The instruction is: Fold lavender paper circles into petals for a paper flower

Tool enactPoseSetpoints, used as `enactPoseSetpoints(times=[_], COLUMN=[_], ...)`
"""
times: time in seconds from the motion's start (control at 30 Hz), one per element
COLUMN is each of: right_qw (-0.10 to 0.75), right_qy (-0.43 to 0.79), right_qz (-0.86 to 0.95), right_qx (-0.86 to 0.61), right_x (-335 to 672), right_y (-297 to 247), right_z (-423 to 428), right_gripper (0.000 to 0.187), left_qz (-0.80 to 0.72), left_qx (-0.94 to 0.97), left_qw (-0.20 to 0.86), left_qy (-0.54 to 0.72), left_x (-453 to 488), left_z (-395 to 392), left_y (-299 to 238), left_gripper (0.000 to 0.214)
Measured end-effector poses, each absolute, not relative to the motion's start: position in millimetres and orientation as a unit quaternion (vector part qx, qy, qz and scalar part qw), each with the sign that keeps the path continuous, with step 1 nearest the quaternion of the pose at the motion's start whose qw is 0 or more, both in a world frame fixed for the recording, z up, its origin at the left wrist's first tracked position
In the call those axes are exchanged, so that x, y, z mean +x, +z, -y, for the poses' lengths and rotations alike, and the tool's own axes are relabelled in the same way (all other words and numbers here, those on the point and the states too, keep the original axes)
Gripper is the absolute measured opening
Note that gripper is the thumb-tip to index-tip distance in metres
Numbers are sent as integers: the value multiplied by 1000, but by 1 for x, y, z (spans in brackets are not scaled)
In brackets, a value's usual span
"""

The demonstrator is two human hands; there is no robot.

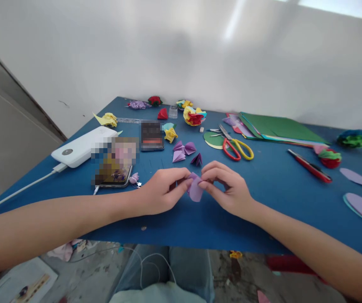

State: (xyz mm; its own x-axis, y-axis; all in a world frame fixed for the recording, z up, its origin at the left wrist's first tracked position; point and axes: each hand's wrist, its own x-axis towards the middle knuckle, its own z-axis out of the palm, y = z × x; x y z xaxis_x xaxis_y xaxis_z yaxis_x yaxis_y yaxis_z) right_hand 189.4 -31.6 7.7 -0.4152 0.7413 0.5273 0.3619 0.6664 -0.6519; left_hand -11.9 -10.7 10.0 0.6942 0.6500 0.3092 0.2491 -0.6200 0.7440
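Just below frame centre, the left hand (163,191) and right hand (231,191) pinch a small folded lilac paper piece (195,192) between them, its long axis running up-down.

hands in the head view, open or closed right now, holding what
Left hand: grip closed, pinching the purple paper.
Right hand: grip closed, pinching the same paper.
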Motion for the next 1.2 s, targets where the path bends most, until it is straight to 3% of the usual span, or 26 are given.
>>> enactPoseSetpoints(times=[0.17,0.77,0.93,1.2], right_qw=[422,430,445,400], right_qy=[309,272,300,297], right_qz=[766,770,741,773], right_qx=[-374,-385,-404,-393], right_x=[188,187,187,188], right_y=[5,5,4,4], right_z=[33,34,35,32], right_gripper=[3,3,15,5], left_qz=[-253,-239,-239,-230], left_qx=[866,898,902,908], left_qw=[327,222,186,181], left_qy=[283,295,307,298], left_x=[-12,-14,-12,-12], left_z=[11,12,13,13], left_y=[10,8,6,5], left_gripper=[21,20,15,16])
